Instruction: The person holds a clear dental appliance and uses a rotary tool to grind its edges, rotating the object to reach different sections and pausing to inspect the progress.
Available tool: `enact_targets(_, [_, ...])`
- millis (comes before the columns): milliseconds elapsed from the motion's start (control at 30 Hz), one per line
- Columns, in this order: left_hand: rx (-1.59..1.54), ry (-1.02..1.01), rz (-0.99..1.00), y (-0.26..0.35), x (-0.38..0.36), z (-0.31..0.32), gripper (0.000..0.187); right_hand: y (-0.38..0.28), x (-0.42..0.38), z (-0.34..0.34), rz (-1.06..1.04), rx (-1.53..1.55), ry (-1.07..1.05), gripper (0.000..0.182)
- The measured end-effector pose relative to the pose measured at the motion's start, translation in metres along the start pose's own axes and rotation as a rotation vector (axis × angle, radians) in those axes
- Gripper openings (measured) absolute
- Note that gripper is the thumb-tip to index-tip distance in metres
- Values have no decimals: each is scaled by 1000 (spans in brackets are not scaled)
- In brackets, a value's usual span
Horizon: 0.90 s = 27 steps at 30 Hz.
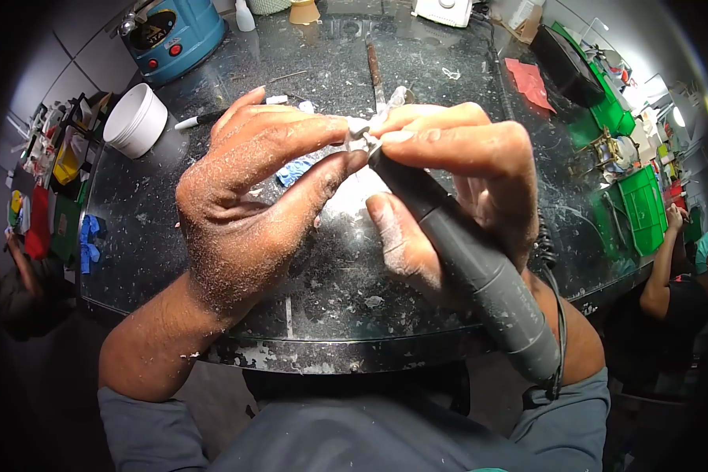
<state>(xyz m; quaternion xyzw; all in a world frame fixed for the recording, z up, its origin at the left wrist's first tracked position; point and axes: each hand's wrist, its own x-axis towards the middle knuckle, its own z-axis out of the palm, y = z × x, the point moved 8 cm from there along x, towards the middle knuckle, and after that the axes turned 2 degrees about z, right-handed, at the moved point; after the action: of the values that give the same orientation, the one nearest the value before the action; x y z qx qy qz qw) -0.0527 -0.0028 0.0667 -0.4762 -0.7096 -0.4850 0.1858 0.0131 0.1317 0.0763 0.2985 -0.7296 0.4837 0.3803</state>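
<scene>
My left hand (248,185), coated in pale dust, pinches a small whitish piece (357,130) between thumb and fingertips. Wrapped in my right hand (464,173) is a dark grey rotary handpiece (480,271), its cable trailing down beside my wrist. The handpiece's narrow end meets the small piece, where the fingertips of both hands come close together. Glare and fingers hide the exact shape of the piece and the tool's tip. Below them lies the dusty black table (338,295), with a blue scrap (295,171) behind my left thumb.
A white tub (135,120) and a blue machine (173,39) stand at the back left. A brown-handled tool (374,67) lies behind my hands. To the right are a red sheet (529,85) and a green bin (642,211). Other people sit at both far sides.
</scene>
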Motion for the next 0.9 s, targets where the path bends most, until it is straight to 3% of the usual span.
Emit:
enact_targets(67, [5,0,15,0,1,0,25,-6,1,5,-124,-49,-99,41])
enact_targets(467, [72,-11,40,3,1,-1,24,-3,-1,3,-48,5,-50,42])
enact_targets(800, [70,-16,21,2,1,-2,25,-8,1,5,-143,-97,-106,39])
enact_targets(900, [30,25,-12,0,0,-1,22,-3,1,-1,48,63,-22,42])
